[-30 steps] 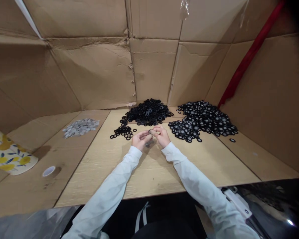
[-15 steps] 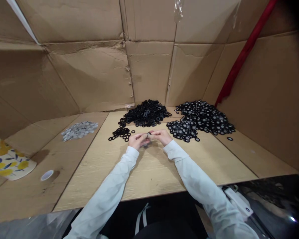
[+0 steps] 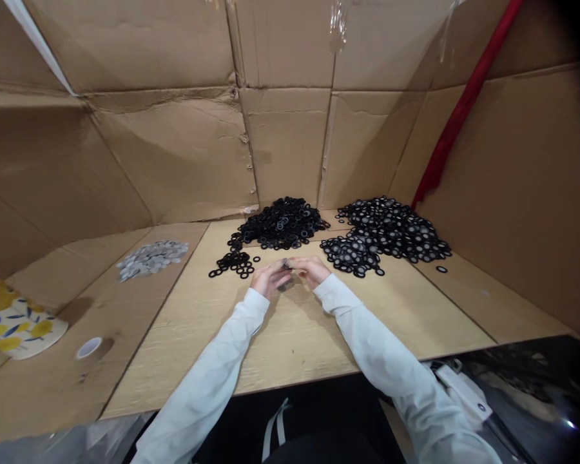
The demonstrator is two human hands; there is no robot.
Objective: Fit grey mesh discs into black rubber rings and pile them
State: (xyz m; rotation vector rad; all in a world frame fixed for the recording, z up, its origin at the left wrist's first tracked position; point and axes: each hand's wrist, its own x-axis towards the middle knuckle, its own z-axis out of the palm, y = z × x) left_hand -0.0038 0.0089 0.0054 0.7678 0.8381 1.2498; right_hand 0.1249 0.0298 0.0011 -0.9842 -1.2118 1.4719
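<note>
My left hand (image 3: 269,278) and my right hand (image 3: 311,269) meet over the middle of the board. Their fingertips pinch a small black ring (image 3: 285,263) from both sides; fingers cover most of it, so I cannot tell whether a disc sits inside. Just left of my left hand lies a small group of loose black rings (image 3: 232,263). Behind my hands rises a large heap of black rings (image 3: 283,222). To the right of my right hand spreads a pile of black rings with pale grey centres (image 3: 391,229). A pile of pale grey discs (image 3: 152,258) lies off to the left.
Cardboard walls (image 3: 183,148) enclose the back and sides of the board (image 3: 198,361). A roll of white tape (image 3: 89,348) and a yellow-flowered cylinder (image 3: 19,322) stand at the left. A red strip (image 3: 464,109) hangs down the right wall.
My fingers have shifted around the small ring, which is now more covered. My left fingers look more spread. The view has tilted slightly; the piles look the same.
</note>
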